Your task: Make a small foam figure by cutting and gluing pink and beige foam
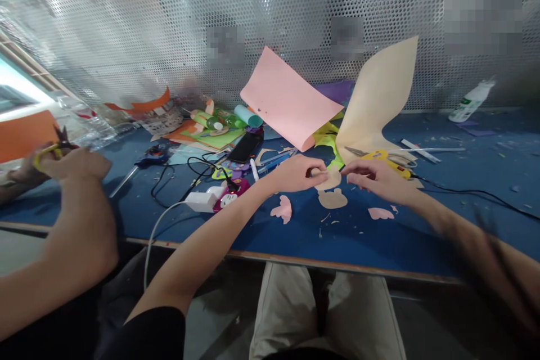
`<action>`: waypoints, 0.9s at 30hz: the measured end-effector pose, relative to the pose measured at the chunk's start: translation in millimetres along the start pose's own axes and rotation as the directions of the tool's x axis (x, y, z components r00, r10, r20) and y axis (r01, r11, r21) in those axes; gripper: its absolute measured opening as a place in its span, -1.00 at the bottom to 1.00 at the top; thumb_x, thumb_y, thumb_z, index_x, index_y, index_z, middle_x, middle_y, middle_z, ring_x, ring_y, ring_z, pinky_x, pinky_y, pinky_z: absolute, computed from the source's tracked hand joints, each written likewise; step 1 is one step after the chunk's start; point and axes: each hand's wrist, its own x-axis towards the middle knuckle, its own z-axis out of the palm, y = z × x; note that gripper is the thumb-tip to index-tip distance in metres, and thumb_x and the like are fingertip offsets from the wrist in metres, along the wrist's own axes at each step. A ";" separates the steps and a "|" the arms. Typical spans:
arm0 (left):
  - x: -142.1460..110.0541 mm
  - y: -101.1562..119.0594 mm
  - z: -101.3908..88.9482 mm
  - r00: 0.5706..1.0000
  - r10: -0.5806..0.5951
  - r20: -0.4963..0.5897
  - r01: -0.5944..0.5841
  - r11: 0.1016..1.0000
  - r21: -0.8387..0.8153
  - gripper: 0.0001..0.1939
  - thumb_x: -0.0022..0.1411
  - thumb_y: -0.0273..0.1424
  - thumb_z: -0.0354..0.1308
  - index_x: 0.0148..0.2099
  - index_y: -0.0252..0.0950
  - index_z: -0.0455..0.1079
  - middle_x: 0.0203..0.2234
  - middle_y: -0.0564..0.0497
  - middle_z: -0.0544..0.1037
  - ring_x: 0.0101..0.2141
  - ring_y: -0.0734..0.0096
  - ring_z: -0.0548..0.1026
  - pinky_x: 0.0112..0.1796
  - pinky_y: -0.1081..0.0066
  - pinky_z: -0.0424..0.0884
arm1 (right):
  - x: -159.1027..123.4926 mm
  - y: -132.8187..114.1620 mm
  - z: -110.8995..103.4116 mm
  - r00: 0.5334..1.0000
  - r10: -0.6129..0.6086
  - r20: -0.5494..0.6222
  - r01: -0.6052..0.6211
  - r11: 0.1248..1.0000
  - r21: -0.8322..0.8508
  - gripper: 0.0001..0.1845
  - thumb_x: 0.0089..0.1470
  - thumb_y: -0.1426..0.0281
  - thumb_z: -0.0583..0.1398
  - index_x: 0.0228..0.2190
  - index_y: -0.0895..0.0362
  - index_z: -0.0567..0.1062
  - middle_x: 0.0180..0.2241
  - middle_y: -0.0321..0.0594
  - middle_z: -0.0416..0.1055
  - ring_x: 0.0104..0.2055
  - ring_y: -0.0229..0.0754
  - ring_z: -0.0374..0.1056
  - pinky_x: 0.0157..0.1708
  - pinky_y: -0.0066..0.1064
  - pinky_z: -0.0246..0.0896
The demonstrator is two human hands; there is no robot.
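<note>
My left hand (pixel 300 174) is closed, pinching the edge of a small beige paper cut-out (pixel 332 181) just above the blue table. My right hand (pixel 373 178) is at the cut-out's other side, thumb and forefinger slightly apart; whether a fingertip touches the paper is hard to tell. A second beige cut-out (pixel 333 199) with rounded bumps lies flat just below. One pink paper piece (pixel 283 210) rests left of it and another pink piece (pixel 380 213) to the right. Behind my right hand lies a yellow-handled tool (pixel 379 156) with a pointed grey tip.
Large pink (pixel 291 98) and beige sheets (pixel 379 90) curl up before the perforated metal screen. A purple power strip (pixel 231 194) with white plugs, cables and a black phone (pixel 244 147) lie left. At far left, another person's hand holds yellow-handled scissors (pixel 53 152). A white bottle (pixel 471 101) stands right.
</note>
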 end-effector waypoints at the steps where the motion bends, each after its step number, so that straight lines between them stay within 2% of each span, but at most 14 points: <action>1: 1.3 -0.8 3.7 1.000 -0.006 0.024 0.007 0.999 -0.042 -0.65 0.41 -0.14 0.02 -0.21 -0.29 0.47 -0.52 0.06 0.46 -0.52 0.50 0.33 -0.42 0.42 0.15 | 0.1 -0.1 2.4 1.000 0.000 -0.007 0.000 1.000 -0.007 -0.60 0.15 0.05 0.24 -0.16 0.08 0.61 -0.26 -0.14 0.58 -0.36 -0.19 0.41 -0.37 -0.34 0.33; 6: 4.4 -4.3 13.7 0.995 -0.017 0.103 0.036 0.982 -0.184 -0.59 0.37 -0.05 0.09 -0.20 -0.31 0.51 -0.52 0.05 0.47 -0.53 0.50 0.31 -0.44 0.42 0.12 | 1.0 0.3 8.1 1.000 -0.010 -0.003 0.010 1.000 -0.023 -0.64 0.13 0.07 0.25 -0.36 0.13 0.60 -0.43 -0.21 0.53 -0.42 -0.22 0.35 -0.38 -0.35 0.23; 9: 3.3 -6.9 9.7 0.989 -0.043 0.142 0.075 0.972 -0.223 -0.57 0.37 -0.05 0.09 -0.24 -0.31 0.52 -0.47 0.02 0.54 -0.53 0.51 0.32 -0.43 0.41 0.14 | 1.5 3.1 5.6 1.000 0.013 0.017 -0.012 0.999 -0.052 -0.63 0.14 0.08 0.24 -0.42 0.13 0.58 -0.50 -0.25 0.49 -0.48 -0.25 0.29 -0.45 -0.37 0.12; 12: 2.1 -9.1 2.7 0.967 -0.097 0.235 0.158 0.953 -0.259 -0.59 0.40 -0.10 0.05 -0.24 -0.31 0.54 -0.41 -0.01 0.62 -0.50 0.50 0.39 -0.40 0.42 0.22 | 2.4 7.2 3.4 0.997 0.056 0.058 -0.049 0.992 -0.114 -0.61 0.16 0.07 0.22 -0.45 0.12 0.58 -0.51 -0.26 0.50 -0.51 -0.25 0.27 -0.47 -0.36 0.08; 16: 2.4 -10.9 2.4 0.939 -0.124 0.320 0.205 0.951 -0.232 -0.62 0.38 -0.17 0.07 -0.36 -0.30 0.51 -0.45 0.03 0.62 -0.51 0.52 0.41 -0.37 0.44 0.24 | 3.1 9.0 4.6 0.991 0.065 0.115 -0.037 0.972 -0.233 -0.63 0.18 0.08 0.19 -0.40 0.10 0.59 -0.48 -0.25 0.53 -0.44 -0.19 0.36 -0.42 -0.35 0.14; 23: 3.3 -15.5 14.6 0.889 -0.198 0.412 0.272 0.954 -0.128 -0.67 0.34 -0.24 0.08 -0.38 -0.29 0.51 -0.46 0.02 0.62 -0.53 0.49 0.42 -0.41 0.42 0.23 | 3.4 5.9 8.5 0.986 0.071 0.154 0.001 0.907 -0.420 -0.63 0.21 0.09 0.15 -0.42 0.09 0.57 -0.43 -0.20 0.55 -0.41 -0.17 0.37 -0.42 -0.36 0.12; 27: 3.2 -14.1 15.8 0.897 -0.202 0.394 0.264 0.958 -0.109 -0.71 0.29 -0.27 0.08 -0.41 -0.28 0.49 -0.50 0.04 0.59 -0.53 0.47 0.41 -0.43 0.41 0.22 | 3.2 9.4 11.2 0.985 0.081 0.154 0.001 0.882 -0.470 -0.63 0.19 0.07 0.16 -0.42 0.06 0.59 -0.41 -0.19 0.57 -0.40 -0.13 0.39 -0.43 -0.36 0.10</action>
